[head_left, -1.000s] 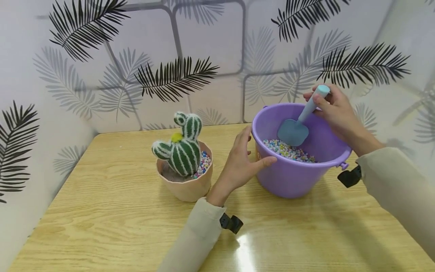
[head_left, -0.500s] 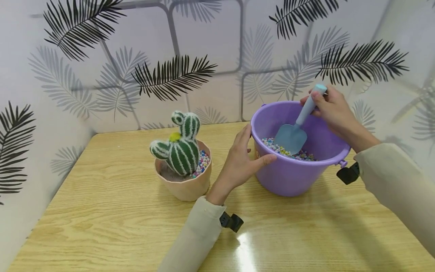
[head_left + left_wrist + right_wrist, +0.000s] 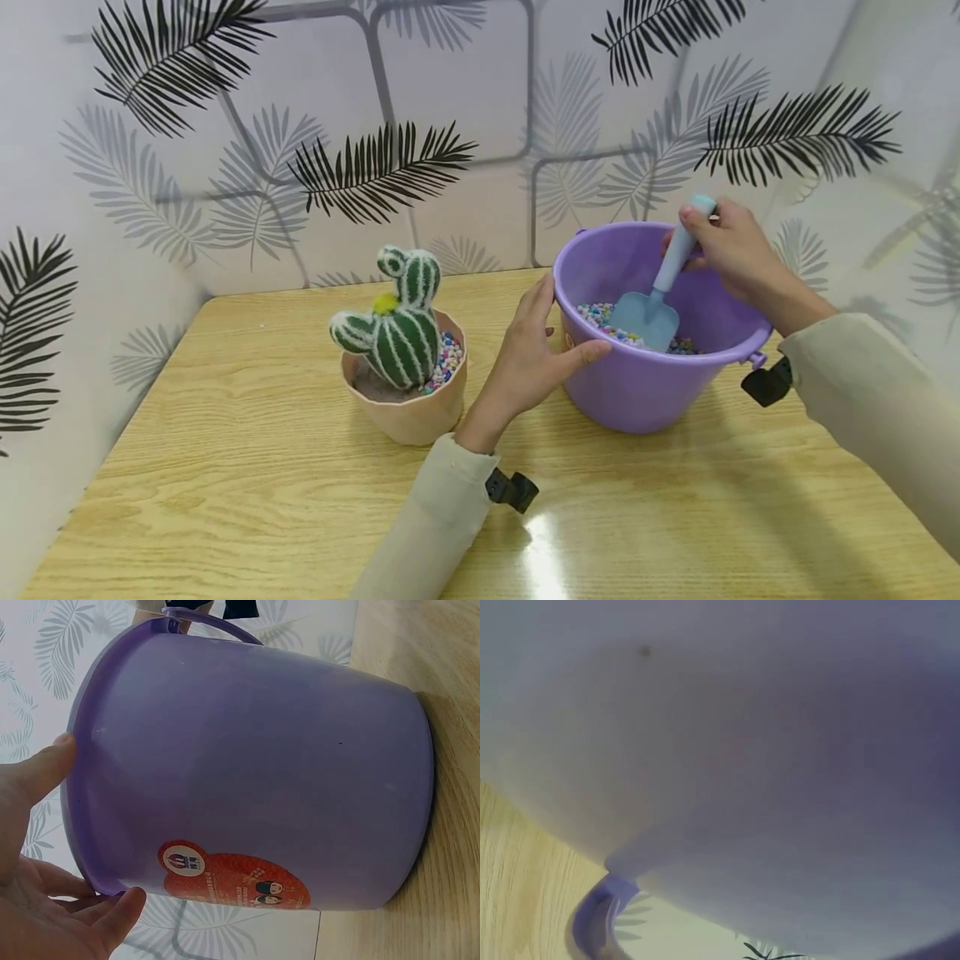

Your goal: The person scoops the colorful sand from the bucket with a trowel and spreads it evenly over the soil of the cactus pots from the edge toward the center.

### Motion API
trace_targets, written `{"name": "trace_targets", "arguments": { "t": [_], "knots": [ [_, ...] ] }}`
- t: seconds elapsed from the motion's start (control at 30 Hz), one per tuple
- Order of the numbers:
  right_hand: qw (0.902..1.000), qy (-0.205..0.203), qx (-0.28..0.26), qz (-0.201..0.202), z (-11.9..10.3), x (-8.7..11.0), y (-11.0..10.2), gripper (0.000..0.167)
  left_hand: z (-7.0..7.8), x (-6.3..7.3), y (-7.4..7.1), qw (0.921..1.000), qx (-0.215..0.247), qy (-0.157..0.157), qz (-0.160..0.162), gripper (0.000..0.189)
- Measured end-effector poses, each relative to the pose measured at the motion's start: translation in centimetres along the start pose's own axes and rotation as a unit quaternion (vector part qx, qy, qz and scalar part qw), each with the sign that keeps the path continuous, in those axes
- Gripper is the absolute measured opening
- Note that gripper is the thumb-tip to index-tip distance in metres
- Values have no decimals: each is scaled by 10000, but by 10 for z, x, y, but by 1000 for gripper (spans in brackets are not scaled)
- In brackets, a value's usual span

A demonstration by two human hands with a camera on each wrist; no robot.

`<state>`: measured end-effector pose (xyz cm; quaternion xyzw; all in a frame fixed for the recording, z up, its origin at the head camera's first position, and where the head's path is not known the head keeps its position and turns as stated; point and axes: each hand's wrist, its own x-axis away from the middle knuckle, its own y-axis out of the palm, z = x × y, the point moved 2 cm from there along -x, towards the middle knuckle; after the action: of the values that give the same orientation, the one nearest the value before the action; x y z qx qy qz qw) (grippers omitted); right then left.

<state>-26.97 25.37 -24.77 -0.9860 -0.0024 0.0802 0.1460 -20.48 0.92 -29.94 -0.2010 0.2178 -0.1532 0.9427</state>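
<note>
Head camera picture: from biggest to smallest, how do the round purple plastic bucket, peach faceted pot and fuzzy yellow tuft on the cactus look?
1. Purple plastic bucket
2. Peach faceted pot
3. Fuzzy yellow tuft

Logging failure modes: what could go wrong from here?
Spill: the right hand holds the scoop down among loose pellets; lifting it over the edge of the bucket could scatter some onto the table.
Slide or tip: the left hand is spread against the bucket's side; a hard push might shift it anyway.
Bump: that hand's wrist is close to the cactus pot; swinging left could knock it.
</note>
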Motion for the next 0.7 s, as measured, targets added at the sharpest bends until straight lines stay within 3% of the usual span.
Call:
{"name": "trace_targets", "arguments": {
  "t": [0.1, 0.27, 0.43, 0.7],
  "knots": [
    [9998, 164, -62, -106, 1, 0, 0, 29, 1, 0, 0, 10000, -23, 3, 11, 94],
    [9973, 307, -602, -276, 1, 1, -2, 30, 1, 0, -1, 10000, 14, 11, -21, 95],
    [9957, 471, -643, -476, 1, 1, -2, 36, 0, 0, -1, 10000, 44, 30, 9, 95],
    [9933, 359, -953, -551, 3, 4, 0, 35, -2, 0, 2, 9999, 149, -36, 1, 93]
  ]
}}
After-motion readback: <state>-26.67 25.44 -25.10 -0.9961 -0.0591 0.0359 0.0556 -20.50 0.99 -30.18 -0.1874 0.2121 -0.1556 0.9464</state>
